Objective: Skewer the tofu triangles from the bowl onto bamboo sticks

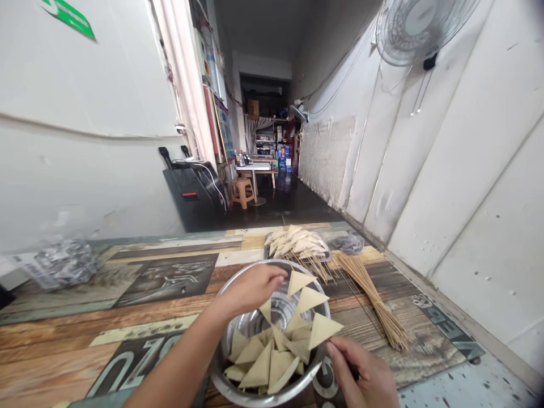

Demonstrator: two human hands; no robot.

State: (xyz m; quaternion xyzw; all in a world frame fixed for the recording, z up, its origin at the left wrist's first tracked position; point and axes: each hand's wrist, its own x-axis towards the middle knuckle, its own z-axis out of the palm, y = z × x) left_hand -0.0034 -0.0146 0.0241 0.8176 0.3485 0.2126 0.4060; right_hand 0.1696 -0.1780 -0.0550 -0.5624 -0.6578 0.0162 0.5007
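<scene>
A steel bowl (pixel 216 371) holds several pale, flat triangular pieces (pixel 257 368) that look like tofu sheet. Over its right side, three such triangles (pixel 325 330) hang in a row, apparently threaded on a thin skewer mostly hidden behind them. My right hand (pixel 363 374) is closed at the lower end of this row, by the bowl's right rim, pinching the skewer. My left hand (pixel 257 286) reaches across the bowl, its fingers pinched together near the topmost triangle. Whatever may be between those fingertips is too small to make out.
Behind the bowl, a tray (pixel 327 256) carries filled skewers (pixel 297 242). Loose bamboo sticks (pixel 378 300) lie in a bundle at right, near a crumpled grey plastic bag (pixel 349 243). A clear plastic bag of packets (pixel 68 262) sits at left on the wood-patterned table (pixel 170 306).
</scene>
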